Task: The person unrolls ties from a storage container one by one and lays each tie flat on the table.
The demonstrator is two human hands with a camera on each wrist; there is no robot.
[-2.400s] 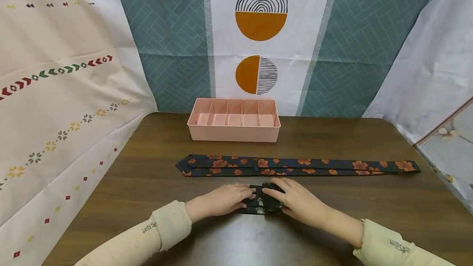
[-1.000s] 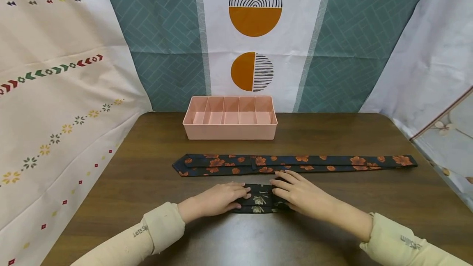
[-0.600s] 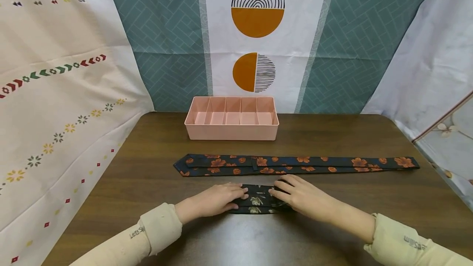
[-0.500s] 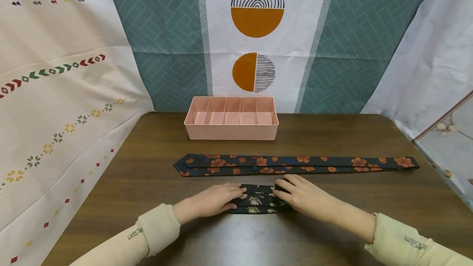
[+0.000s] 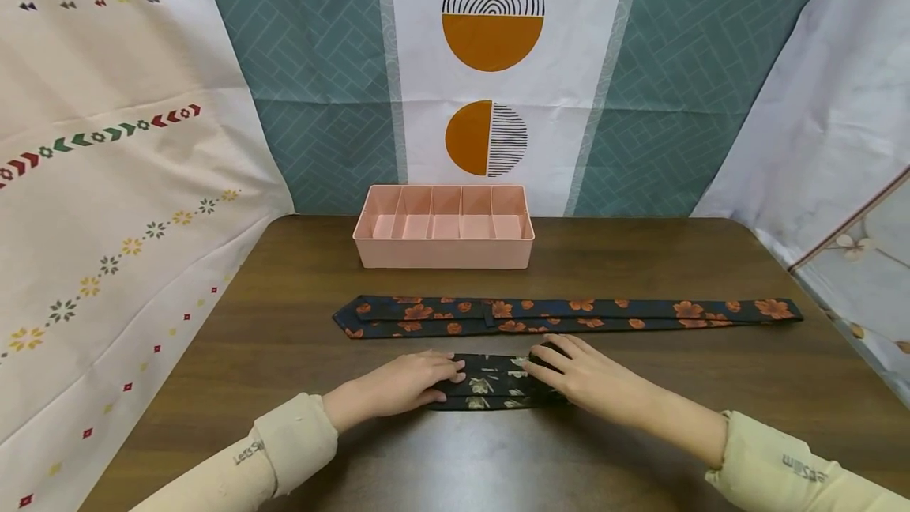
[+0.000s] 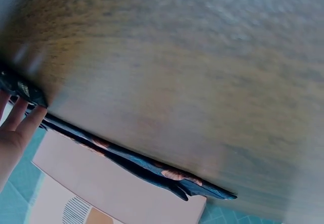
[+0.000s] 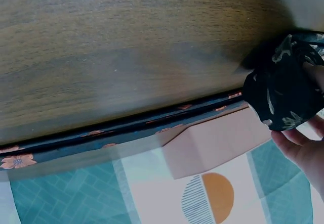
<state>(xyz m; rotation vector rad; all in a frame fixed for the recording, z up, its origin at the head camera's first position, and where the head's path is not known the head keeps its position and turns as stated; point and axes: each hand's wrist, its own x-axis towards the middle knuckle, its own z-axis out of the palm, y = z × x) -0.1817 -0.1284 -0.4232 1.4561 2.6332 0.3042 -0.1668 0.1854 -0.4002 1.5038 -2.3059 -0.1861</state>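
Black floral tie [image 5: 482, 385], right hand [image 5: 584, 378] grasping its rolled end, left hand [image 5: 407, 385] resting relaxed on it, I note.

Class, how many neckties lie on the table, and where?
2: the orange-flowered tie before the pink box; the black tie, touched by the left hand, gripped by the right hand.
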